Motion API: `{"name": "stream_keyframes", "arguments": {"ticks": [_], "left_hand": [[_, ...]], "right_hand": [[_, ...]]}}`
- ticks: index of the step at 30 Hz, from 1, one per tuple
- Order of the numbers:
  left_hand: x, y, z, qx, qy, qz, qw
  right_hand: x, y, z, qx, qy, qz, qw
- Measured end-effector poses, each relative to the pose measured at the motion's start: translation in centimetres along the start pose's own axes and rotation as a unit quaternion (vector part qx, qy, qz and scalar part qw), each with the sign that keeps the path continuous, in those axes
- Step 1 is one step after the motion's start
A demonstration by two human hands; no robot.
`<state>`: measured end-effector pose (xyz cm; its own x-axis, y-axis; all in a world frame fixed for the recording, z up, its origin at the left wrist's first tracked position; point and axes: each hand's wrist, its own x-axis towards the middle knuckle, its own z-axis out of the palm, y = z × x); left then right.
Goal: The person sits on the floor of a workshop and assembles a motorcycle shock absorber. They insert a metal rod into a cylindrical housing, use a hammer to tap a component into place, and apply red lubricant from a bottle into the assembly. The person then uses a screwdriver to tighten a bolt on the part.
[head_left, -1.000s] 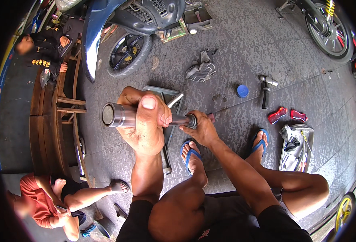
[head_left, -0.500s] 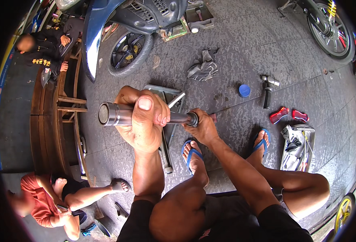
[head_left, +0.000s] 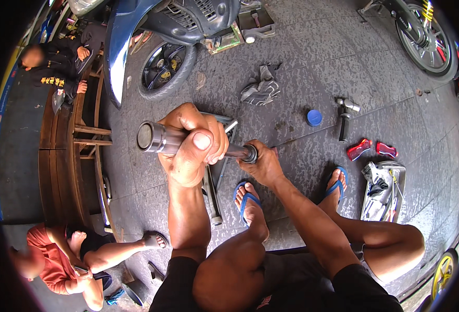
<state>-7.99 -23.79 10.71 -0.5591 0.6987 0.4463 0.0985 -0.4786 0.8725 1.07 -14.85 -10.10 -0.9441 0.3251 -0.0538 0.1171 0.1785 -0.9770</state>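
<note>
You are over a wide grey floor [head_left: 312, 57]. Clock hands start from the middle of your view. A blue motorbike [head_left: 128, 31] stands at 11 o'clock, and a long brown bench [head_left: 58, 177] is at 9. A black wheel [head_left: 185, 78] sits by the bike.

Your metal tube [head_left: 171, 141] is held up in the middle, a bit toward 9. It is long and straight, lying from 9 o'clock to just past 3. Its fat, round end points to 9 and faces up at you.

Your left hand [head_left: 192, 151] has its fingers closed all around the tube. Your right hand [head_left: 263, 165] is closed on the far end, by a dark ring; those fingertips are hidden.

At 2 o'clock lie a hammer [head_left: 343, 125] and, nearer you, a small blue lid [head_left: 313, 118].
</note>
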Motion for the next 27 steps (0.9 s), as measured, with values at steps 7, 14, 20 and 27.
{"name": "stream_keyframes", "arguments": {"ticks": [7, 14, 20, 27], "left_hand": [[0.2, -0.8, 3.4, 0.120, 0.265, 0.049, 0.955], [0.0, -0.9, 3.5, 0.133, 0.250, 0.055, 0.958], [0.1, -1.1, 0.5, -0.014, -0.025, -0.002, 1.000], [-0.5, -3.4, 0.0, -0.072, -0.032, -0.030, 0.996]], "right_hand": [[0.1, 0.2, 0.9, 0.022, 0.038, 0.018, 0.999], [0.3, 0.3, 0.6, 0.037, 0.019, 0.024, 0.999], [0.9, 0.0, -1.3, 0.073, -0.068, 0.011, 0.995], [1.2, 0.0, -2.5, 0.060, -0.092, -0.015, 0.994]]}}
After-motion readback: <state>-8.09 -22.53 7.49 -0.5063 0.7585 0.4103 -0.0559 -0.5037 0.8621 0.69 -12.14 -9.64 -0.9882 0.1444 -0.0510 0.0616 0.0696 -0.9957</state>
